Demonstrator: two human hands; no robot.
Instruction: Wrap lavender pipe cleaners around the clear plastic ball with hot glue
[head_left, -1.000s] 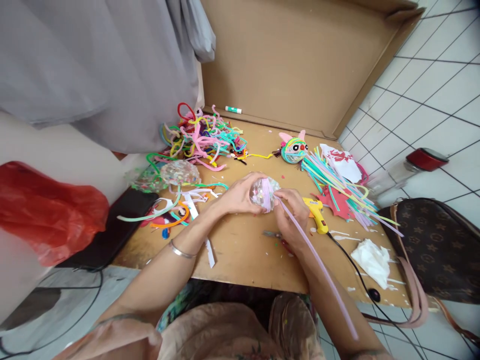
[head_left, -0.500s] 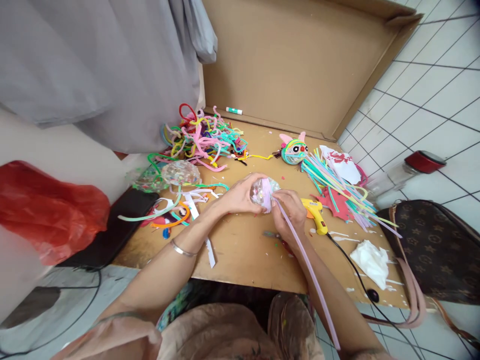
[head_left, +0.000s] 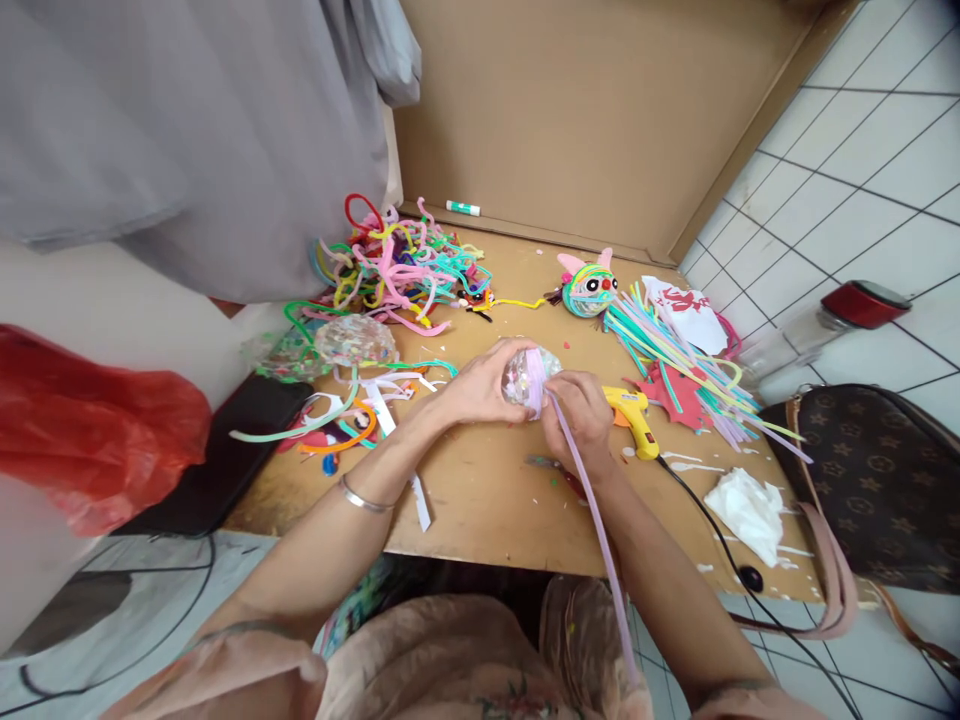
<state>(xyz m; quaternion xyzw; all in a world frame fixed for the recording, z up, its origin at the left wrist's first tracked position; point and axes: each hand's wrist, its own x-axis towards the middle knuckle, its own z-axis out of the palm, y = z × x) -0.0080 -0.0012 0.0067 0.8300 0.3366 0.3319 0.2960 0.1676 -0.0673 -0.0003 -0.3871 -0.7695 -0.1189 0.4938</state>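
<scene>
A: What does the left hand (head_left: 484, 388) have?

B: A clear, round ball (head_left: 514, 382) with little specks of colour. The fingers curl around its left side and hold it snugly.

A: So where is the ball?

B: Up over the brown table (head_left: 472, 500), in front of the person, right between the 2 hands.

A: And the right hand (head_left: 581, 415)?

B: It is closed, with the fingers and thumb pinching a long lilac strip (head_left: 589, 480) at the ball's right side. Some of the strip goes around the ball like a belt. The long tail hangs down beside the right arm, toward the lap.

A: What is near that hand?

B: A yellow glue gun (head_left: 637, 425) lies just beside it. By the wrist there is a tool (head_left: 551, 466), partly hidden, so I can't tell what kind.

A: And farther back?

B: There is a round toy (head_left: 579, 298) with 2 pink ears, 2 big eyes and a red nose. A bunch of long, straight sticks (head_left: 675, 365) lies next to it. Over on the left I see a messy heap of bent, fuzzy sticks (head_left: 405, 270).
</scene>
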